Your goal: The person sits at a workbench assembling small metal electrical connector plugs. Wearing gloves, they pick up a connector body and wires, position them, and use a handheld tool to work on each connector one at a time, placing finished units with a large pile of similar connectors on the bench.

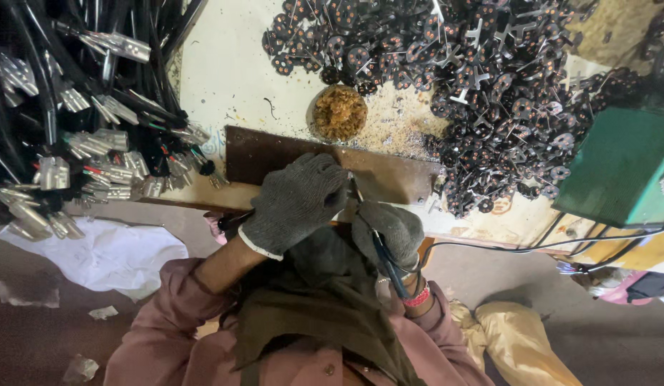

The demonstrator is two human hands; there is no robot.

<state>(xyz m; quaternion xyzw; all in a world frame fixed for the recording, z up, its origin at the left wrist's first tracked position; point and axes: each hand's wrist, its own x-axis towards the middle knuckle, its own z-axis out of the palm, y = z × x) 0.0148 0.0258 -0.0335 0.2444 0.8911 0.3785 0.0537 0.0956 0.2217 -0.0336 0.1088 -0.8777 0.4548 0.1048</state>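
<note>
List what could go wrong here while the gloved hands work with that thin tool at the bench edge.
1. The thin tool sits in the right hand with its tip close to the left hand; a slip might jab through the knit glove.
2. The heap of black discs crowds the brown plate; a nudge could send some off the edge.
3. The bundle of black cables overhangs the bench and may snag a sleeve.

hands (346,214): grey knit cloth gloves, matt | plate (389,175): rusty brown metal, dull | cable terminals (96,150) upper left: shiny metal, glossy black plastic | surface (225,71): cream, scuffed
</note>
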